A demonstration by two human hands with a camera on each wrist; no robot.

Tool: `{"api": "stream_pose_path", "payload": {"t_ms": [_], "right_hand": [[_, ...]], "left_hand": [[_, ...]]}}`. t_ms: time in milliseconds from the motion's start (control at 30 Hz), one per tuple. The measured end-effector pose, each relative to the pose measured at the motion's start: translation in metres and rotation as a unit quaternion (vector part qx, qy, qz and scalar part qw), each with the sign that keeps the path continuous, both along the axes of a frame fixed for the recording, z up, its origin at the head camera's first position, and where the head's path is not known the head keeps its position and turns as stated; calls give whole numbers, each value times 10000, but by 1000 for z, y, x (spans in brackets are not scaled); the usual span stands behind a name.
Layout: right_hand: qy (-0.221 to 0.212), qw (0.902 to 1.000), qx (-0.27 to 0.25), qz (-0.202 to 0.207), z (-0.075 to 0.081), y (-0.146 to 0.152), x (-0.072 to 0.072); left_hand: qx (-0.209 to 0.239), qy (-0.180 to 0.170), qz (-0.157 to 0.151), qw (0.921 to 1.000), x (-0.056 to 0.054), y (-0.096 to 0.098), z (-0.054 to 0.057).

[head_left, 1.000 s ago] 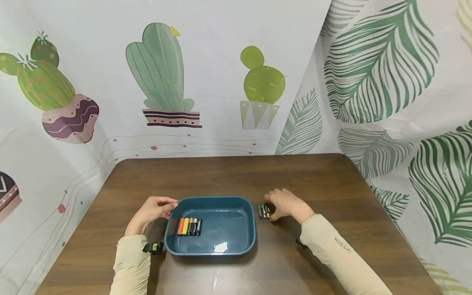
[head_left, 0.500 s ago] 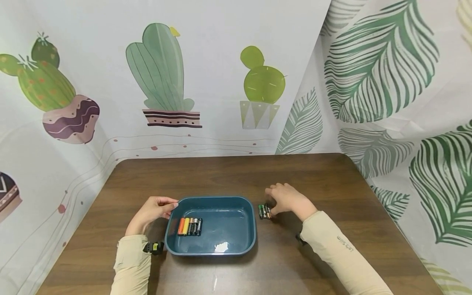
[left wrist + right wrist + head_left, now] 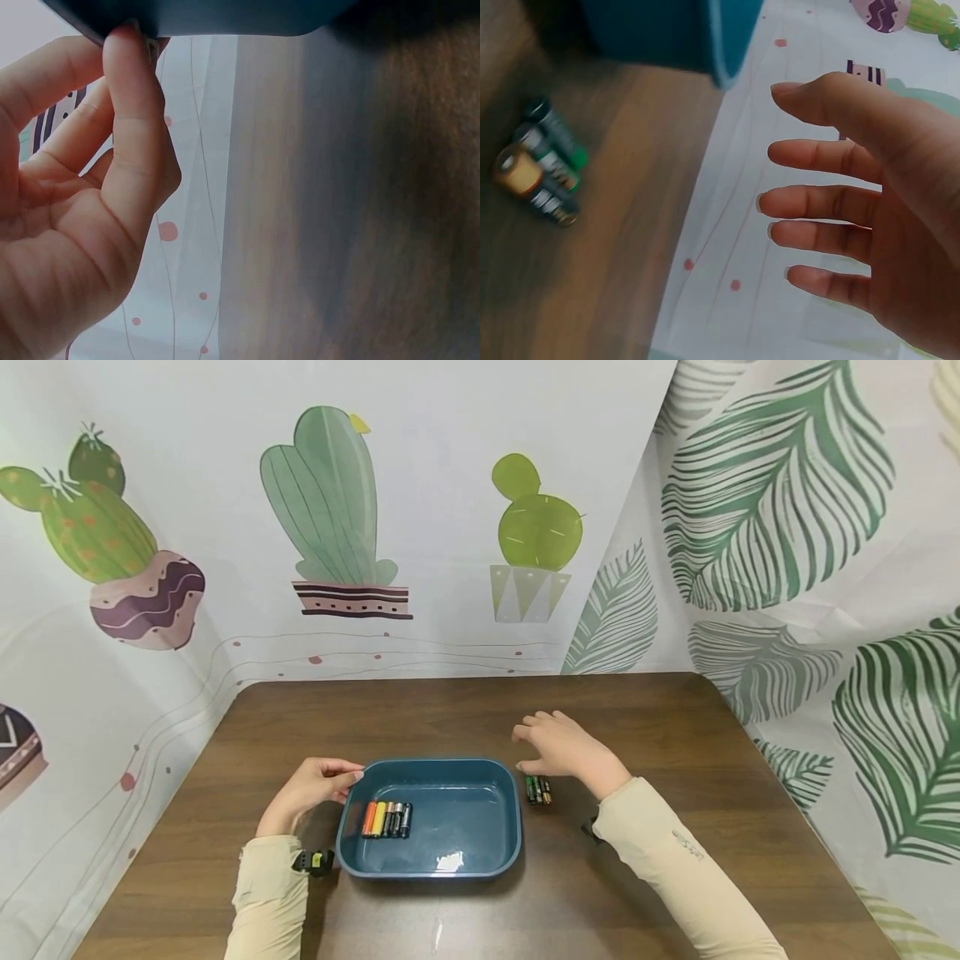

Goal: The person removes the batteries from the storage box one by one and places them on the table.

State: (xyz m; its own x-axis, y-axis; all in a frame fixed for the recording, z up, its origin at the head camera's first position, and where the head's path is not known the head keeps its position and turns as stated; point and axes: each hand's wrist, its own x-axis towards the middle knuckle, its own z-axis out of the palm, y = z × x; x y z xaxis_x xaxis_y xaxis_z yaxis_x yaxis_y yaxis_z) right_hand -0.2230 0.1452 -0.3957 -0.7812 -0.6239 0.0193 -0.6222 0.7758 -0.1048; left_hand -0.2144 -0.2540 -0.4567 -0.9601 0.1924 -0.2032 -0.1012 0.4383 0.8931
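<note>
A blue rectangular tray (image 3: pixel 480 868) rests on the table. My left hand (image 3: pixel 311 789) pinches its far left corner between thumb and fingers; the left wrist view shows the thumb (image 3: pixel 131 90) against the tray wall. Inside, at the left, several batteries (image 3: pixel 387 820) lie side by side: orange, yellow and dark ones. Just right of the tray, three batteries (image 3: pixel 537 790) lie in a row on the wood, dark with green and copper parts. Above and behind them hovers my right hand (image 3: pixel 562 745), its fingers spread and holding nothing. The right wrist view shows these batteries (image 3: pixel 544 165) apart from the hand.
A brown wooden table (image 3: pixel 420 718) carries everything. Behind it hangs a pale cloth (image 3: pixel 442 527) printed with cacti and leaves. Dark straps with small devices (image 3: pixel 313 862) sit at both wrists.
My right hand has lifted off the three batteries and moved up and left toward the tray's far right corner, fingers spreading. The left hand, tray and batteries stay put.
</note>
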Motion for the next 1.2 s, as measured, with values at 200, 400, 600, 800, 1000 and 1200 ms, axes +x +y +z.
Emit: {"api": "stream_pose_path", "payload": {"t_ms": [200,400,600,800,1000,1200], "right_hand": [[118,9997,-75,189,9,-19,-2],[170,9991,-85,370,19,-40,-2],[282,9977,17,614,26,-66,-3],[116,9966,195,787,24,-91,-2],[49,9942,444,974,18,-114,1],[29,9918,645,1102,11,-133,4]], "left_hand": [[-71,0,38,10000,0,-1,-1],[-125,33,61,9999,1,-2,-1],[-165,16,62,9998,2,0,1],[-115,72,33,9999,1,0,1],[-92,96,0,9999,2,-1,0],[-132,59,26,9999,2,0,2]]}}
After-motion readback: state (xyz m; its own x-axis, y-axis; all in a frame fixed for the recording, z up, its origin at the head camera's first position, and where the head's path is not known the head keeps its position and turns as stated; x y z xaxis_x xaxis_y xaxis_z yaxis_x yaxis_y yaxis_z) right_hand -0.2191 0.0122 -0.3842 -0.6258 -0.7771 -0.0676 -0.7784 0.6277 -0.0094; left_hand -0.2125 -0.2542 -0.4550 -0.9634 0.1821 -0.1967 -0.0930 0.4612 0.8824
